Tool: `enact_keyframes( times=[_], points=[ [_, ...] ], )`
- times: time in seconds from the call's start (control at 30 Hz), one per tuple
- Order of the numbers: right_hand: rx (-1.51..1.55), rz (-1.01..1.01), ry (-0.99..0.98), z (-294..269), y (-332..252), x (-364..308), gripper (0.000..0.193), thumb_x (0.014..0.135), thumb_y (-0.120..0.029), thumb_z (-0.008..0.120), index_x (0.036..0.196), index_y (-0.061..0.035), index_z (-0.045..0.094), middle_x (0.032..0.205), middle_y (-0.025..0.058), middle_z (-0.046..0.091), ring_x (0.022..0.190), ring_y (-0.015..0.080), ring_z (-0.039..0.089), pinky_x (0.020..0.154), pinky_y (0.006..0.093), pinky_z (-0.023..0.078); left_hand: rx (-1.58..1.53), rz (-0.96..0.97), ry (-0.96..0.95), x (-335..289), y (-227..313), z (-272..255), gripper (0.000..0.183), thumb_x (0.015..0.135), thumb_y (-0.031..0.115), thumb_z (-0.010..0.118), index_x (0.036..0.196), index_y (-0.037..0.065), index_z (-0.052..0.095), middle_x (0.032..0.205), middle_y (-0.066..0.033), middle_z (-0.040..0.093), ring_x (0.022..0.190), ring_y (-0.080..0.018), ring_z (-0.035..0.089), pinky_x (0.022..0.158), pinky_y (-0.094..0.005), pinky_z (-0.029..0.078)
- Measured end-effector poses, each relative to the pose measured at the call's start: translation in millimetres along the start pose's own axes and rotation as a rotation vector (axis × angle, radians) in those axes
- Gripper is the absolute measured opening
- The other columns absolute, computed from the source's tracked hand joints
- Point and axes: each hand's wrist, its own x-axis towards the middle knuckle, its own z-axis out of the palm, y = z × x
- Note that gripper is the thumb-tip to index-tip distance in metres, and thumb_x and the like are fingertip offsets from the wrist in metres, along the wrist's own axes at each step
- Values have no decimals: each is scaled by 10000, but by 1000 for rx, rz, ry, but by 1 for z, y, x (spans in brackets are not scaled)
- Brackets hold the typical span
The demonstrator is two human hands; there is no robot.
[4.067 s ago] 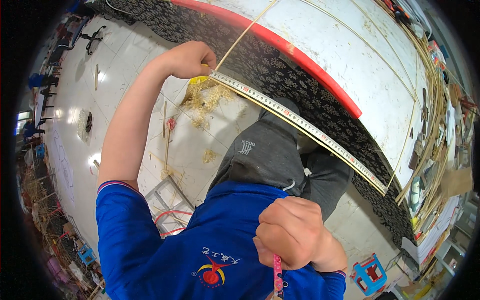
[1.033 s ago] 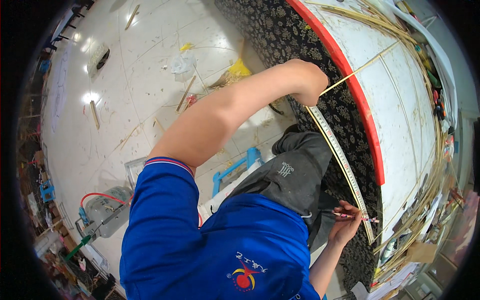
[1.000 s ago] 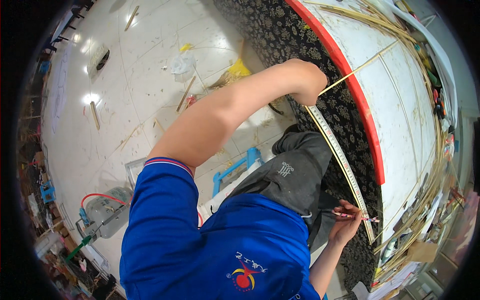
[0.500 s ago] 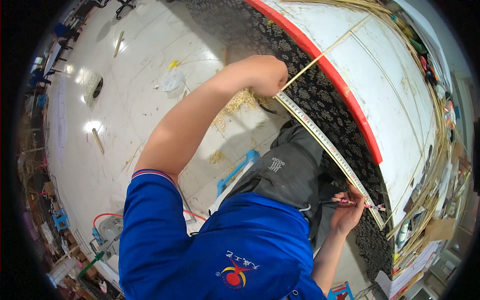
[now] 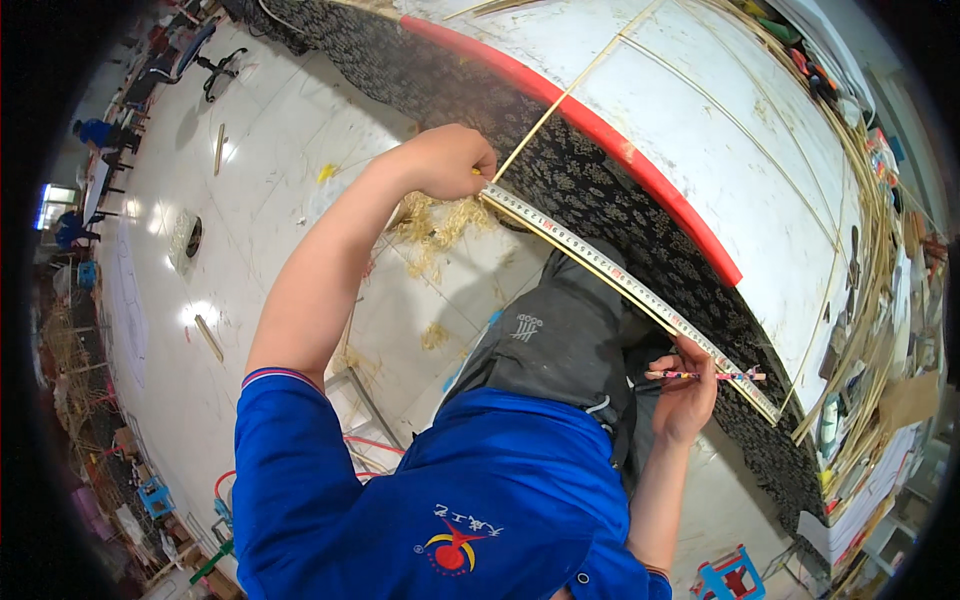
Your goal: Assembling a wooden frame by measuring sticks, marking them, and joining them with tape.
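My left hand [image 5: 450, 162] is closed round one end of a white tape measure [image 5: 590, 258], which stretches down to the right along a thin bamboo strip [image 5: 640, 309]. My right hand [image 5: 686, 398] holds a slim pink patterned pencil [image 5: 675, 375] crosswise, and its fingers touch the tape and strip near their lower right end. From beside my left fist a second bamboo strip [image 5: 570, 92] slants up over the red table edge [image 5: 600, 140]. Whether my left fingers also grip that strip, I cannot tell.
The white tabletop [image 5: 720, 160] has long bamboo strips [image 5: 870, 300] and tools along its far side. A black flowered cloth [image 5: 380, 65] hangs below the edge. Shavings [image 5: 435, 225] lie on the tiled floor. A blue stool [image 5: 730, 575] stands at lower right.
The view has shifted, so the table reaches further left. Both hands keep their hold on the tape, strip and pencil; the pencil now lies more level.
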Motion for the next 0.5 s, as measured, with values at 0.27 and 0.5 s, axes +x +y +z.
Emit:
enact_keyframes(
  times=[0.27,0.5],
  points=[
    [-34,-1,28,8,-6,-1,518,1058,-370,415,1172,100,601,1095,210,672,764,246,674,651,360,567,18,-68,-61,0,8,-5,184,768,160,630,883,69,742,863,-160,721,868,-336,691,767,-429,532],
    [-29,6,17,8,-8,-1,514,1056,-355,413,1162,110,605,1057,205,675,763,238,674,654,346,569,19,-58,-47,-1,11,-7,182,794,171,691,923,47,727,814,-147,715,767,-302,687,702,-406,524]
  ],
)
